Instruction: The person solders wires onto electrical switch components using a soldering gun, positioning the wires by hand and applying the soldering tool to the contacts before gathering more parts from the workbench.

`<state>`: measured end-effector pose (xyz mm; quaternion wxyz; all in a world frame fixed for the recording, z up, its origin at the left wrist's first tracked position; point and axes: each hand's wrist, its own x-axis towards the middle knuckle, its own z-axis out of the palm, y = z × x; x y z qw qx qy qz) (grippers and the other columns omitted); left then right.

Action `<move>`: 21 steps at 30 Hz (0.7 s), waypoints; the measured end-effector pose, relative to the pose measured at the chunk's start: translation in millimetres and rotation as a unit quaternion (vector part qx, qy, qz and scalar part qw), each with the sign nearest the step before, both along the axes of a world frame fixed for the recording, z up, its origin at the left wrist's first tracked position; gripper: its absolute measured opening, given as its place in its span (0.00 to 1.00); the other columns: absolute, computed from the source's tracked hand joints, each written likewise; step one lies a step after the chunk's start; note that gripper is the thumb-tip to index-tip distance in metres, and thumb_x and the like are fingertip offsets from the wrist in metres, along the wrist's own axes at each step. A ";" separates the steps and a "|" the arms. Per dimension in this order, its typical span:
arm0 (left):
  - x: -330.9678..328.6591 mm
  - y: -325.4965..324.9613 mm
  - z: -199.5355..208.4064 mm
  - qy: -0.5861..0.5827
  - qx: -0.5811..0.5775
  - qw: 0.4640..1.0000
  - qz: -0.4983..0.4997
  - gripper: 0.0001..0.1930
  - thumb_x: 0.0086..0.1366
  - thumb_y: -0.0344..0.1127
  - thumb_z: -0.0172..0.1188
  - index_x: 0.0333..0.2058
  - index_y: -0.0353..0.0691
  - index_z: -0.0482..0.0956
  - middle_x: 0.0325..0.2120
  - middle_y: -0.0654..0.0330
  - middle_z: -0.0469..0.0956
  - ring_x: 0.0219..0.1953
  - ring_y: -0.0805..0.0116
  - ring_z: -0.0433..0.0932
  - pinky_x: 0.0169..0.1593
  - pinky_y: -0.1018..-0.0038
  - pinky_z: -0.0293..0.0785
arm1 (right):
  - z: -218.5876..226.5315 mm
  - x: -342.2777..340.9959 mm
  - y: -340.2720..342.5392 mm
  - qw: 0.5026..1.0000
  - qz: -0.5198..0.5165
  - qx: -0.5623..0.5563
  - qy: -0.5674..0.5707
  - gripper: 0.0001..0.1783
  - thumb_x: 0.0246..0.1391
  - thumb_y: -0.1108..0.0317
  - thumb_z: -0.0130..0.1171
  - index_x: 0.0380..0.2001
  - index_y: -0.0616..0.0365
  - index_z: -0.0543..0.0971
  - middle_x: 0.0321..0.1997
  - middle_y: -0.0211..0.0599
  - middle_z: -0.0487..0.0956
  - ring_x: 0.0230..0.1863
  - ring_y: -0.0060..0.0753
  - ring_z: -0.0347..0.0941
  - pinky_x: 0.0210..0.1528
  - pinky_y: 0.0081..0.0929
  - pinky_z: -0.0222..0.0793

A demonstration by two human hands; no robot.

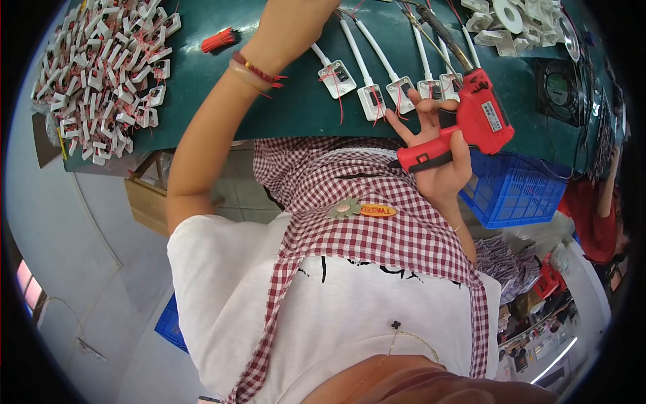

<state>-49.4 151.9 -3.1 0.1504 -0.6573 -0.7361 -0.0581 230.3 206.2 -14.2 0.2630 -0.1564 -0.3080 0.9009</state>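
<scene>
Red gun-shaped tool [484, 114]: held in the right hand [447, 176], close to the near edge of the green tabletop [282, 114] and right of its middle. Grip seen around the handle, thumb on one side, fingers part-spread on the other. Handle set slantwise, butt toward the left and the wearer's body. Metal barrel [454, 48]: directed away from the body, leaning left toward the far edge, crossing in view some of the white cables [376, 50].

Governing relation: tool to white housings [367, 101]. Laid in a row along the near edge, just beyond the right fingertips and mostly to their left; some partly behind fingers and tool. Long axes roughly in line with the cables, from near edge toward far edge. Right hand nearer to the housings; left hand [299, 23] farther out, beside the far ends of the leftmost cables. Left fingers cut off by the top of the view: cannot tell whether grasping or released, though possibly at the cable ends.

Also noted: heap of small white parts [101, 81] at the tabletop's left end; bundle of red wires [219, 40] between heap and left wrist; black fan [558, 91] toward the right end.
</scene>
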 end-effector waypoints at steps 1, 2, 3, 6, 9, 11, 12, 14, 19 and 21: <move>7.8 -2.3 1.2 0.020 0.056 0.998 0.003 0.02 0.55 0.34 0.54 0.26 0.46 0.75 0.32 0.63 0.71 0.40 0.63 0.69 0.42 0.65 0.62 | -0.2 0.2 -0.2 1.000 -0.002 -0.001 -0.001 0.22 0.60 0.56 0.48 0.55 0.50 0.65 0.53 0.43 0.69 0.69 0.45 0.51 0.65 0.72 0.40; 18.2 -6.2 3.2 -0.040 0.130 0.990 -0.044 0.13 0.48 0.20 0.55 0.34 0.40 0.75 0.34 0.59 0.74 0.39 0.56 0.73 0.40 0.63 0.69 | -0.2 0.0 -0.5 1.000 0.003 -0.002 0.000 0.22 0.60 0.55 0.48 0.55 0.50 0.65 0.53 0.42 0.69 0.69 0.45 0.51 0.65 0.72 0.41; 22.3 -14.8 -1.9 -0.124 0.106 0.984 -0.074 0.13 0.48 0.22 0.56 0.34 0.40 0.75 0.34 0.59 0.74 0.39 0.56 0.73 0.40 0.64 0.68 | 0.0 -0.2 -0.7 1.000 0.007 -0.004 0.001 0.22 0.59 0.55 0.48 0.54 0.50 0.65 0.53 0.42 0.69 0.69 0.45 0.51 0.65 0.72 0.42; 63.6 -41.4 13.1 -0.290 0.001 0.944 -0.159 0.10 0.50 0.26 0.55 0.33 0.41 0.75 0.35 0.60 0.73 0.39 0.60 0.73 0.40 0.66 0.68 | 3.2 -0.7 -1.7 1.000 -0.001 -0.011 -0.007 0.22 0.59 0.54 0.48 0.54 0.50 0.65 0.53 0.41 0.69 0.68 0.45 0.52 0.64 0.72 0.44; 96.3 -55.2 2.3 -0.311 -0.038 0.933 -0.179 0.09 0.50 0.29 0.56 0.33 0.39 0.75 0.36 0.60 0.73 0.39 0.63 0.73 0.38 0.69 0.72 | 11.2 0.7 0.6 0.999 -0.027 -0.035 -0.006 0.23 0.58 0.57 0.48 0.54 0.54 0.63 0.51 0.44 0.70 0.67 0.47 0.54 0.63 0.66 0.51; 103.7 -59.1 -8.4 -0.312 -0.028 0.936 -0.162 0.09 0.50 0.28 0.57 0.33 0.38 0.74 0.36 0.60 0.73 0.38 0.63 0.73 0.37 0.70 0.73 | 14.4 4.0 5.2 0.999 -0.036 -0.036 0.001 0.24 0.58 0.57 0.48 0.55 0.54 0.63 0.51 0.44 0.69 0.66 0.47 0.55 0.63 0.68 0.50; 106.6 -59.8 -12.0 -0.312 -0.016 0.939 -0.147 0.09 0.50 0.28 0.57 0.32 0.38 0.74 0.36 0.60 0.73 0.38 0.63 0.74 0.36 0.71 0.73 | 16.4 6.8 7.1 0.999 -0.045 -0.030 0.006 0.24 0.58 0.57 0.48 0.55 0.54 0.63 0.50 0.44 0.70 0.66 0.47 0.55 0.63 0.69 0.50; 117.8 -58.8 -14.6 -0.329 0.006 0.937 -0.121 0.09 0.49 0.26 0.58 0.32 0.37 0.74 0.36 0.60 0.73 0.36 0.63 0.74 0.36 0.70 0.73 | 17.9 13.0 13.3 0.998 -0.063 -0.013 0.007 0.24 0.58 0.56 0.48 0.55 0.54 0.62 0.50 0.45 0.70 0.65 0.48 0.56 0.63 0.72 0.47; 127.6 -57.4 -17.3 -0.423 0.068 0.903 -0.046 0.08 0.50 0.22 0.60 0.31 0.35 0.73 0.33 0.59 0.73 0.35 0.62 0.74 0.36 0.70 0.73 | 22.7 35.0 29.9 0.997 -0.079 0.021 0.007 0.24 0.58 0.56 0.49 0.54 0.54 0.63 0.50 0.45 0.70 0.63 0.47 0.58 0.63 0.71 0.47; 127.3 -58.6 -18.9 -0.504 0.150 0.851 0.013 0.07 0.52 0.20 0.60 0.31 0.35 0.73 0.31 0.59 0.74 0.31 0.65 0.75 0.33 0.74 0.73 | 27.5 43.3 33.9 0.997 -0.046 0.065 0.002 0.24 0.58 0.55 0.49 0.54 0.54 0.64 0.48 0.43 0.69 0.58 0.43 0.62 0.64 0.69 0.47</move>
